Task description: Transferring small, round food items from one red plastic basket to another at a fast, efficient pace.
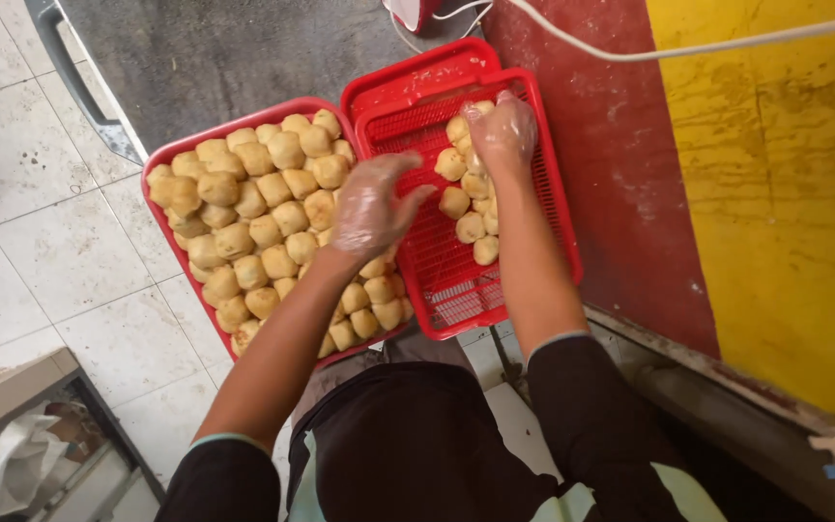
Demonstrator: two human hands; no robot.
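Note:
Two red plastic trays sit on the floor in front of me. The left tray (168, 157) is packed with several pale golden dough balls (244, 208). The right slotted tray (543, 145) holds a short column of dough balls (469, 228) along its middle. My left hand (371, 205), in a thin clear glove, hovers with fingers spread over the gap between the trays, holding nothing. My right hand (503, 130), also gloved, rests on the top dough balls in the right tray, fingers curled over one near the far end.
A second red tray (408, 72) lies under the slotted one. White cables (688, 43) run across a red and yellow painted wall at right. Grey mat at top, white floor tiles at left, a cabinet with a plastic bag (21, 464) at bottom left.

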